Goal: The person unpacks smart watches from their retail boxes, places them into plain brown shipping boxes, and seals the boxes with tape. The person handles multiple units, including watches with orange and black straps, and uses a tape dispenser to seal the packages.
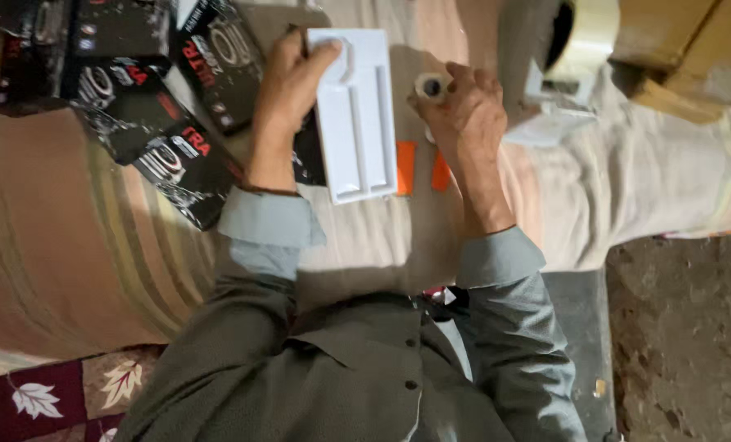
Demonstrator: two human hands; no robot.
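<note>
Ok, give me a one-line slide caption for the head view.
Left hand holds a white plastic tray; right hand holds a small roll beside black boxes.

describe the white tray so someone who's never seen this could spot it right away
On the striped cloth between the person's forearms lies the white tray, long and moulded with recessed slots. The left hand grips its top left corner; unlike the black boxes beside it, it is plain and unprinted.

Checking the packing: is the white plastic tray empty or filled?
Empty: the white tray, held by the left hand, shows bare moulded recesses.
</note>
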